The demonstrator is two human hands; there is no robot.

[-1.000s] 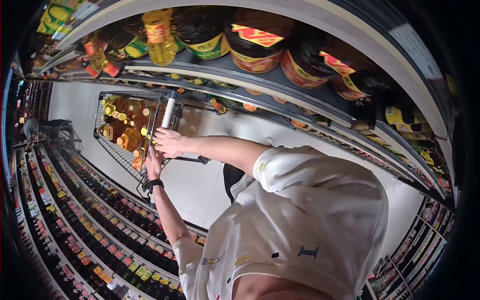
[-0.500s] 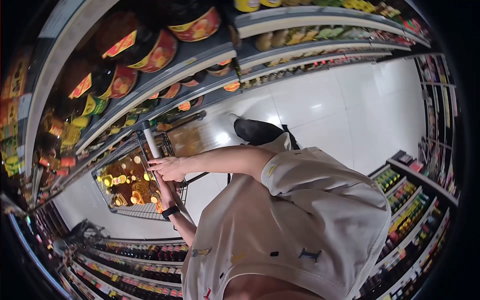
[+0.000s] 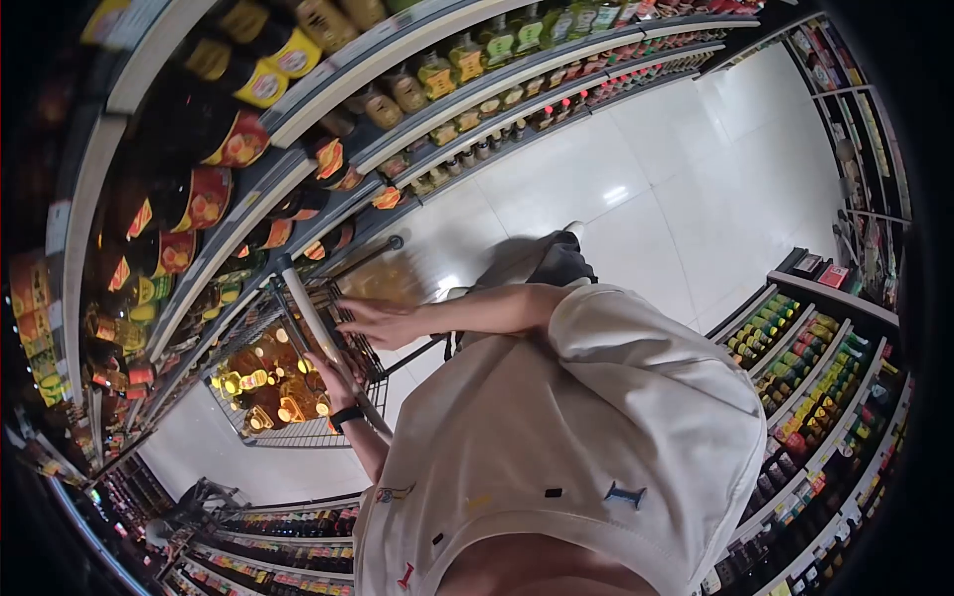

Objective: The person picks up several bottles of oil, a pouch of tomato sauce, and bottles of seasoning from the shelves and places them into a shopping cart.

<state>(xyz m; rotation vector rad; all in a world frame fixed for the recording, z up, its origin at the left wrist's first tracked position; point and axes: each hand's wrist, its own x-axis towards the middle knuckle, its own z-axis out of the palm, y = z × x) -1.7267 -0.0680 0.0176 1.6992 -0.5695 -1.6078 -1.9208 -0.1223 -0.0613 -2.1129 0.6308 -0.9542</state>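
Observation:
My left hand (image 3: pixel 336 381), with a black band on its wrist, is closed around the light-coloured handle bar (image 3: pixel 310 316) of a shopping cart. Just right of that bar, my right hand (image 3: pixel 383 321) is off it, fingers stretched out and apart, holding nothing. Inside the wire basket of the shopping cart (image 3: pixel 298 434) lie several bottles of golden liquid (image 3: pixel 295 409) with yellow caps or labels. Part of the left palm and thumb is hard to make out against the bar.
Close along the cart's left runs a shelf (image 3: pixel 328 189) of large dark bottles with red labels and smaller bottles. A stocked rack (image 3: pixel 795 382) stands at the right, more shelves (image 3: pixel 283 546) at the lower left. Pale tiled floor (image 3: pixel 636 189) stretches beyond my legs.
My right hand has come away from the handle bar and my left hand, moving right with its fingers spreading. The left hand keeps its hold. The shelves have shifted in view.

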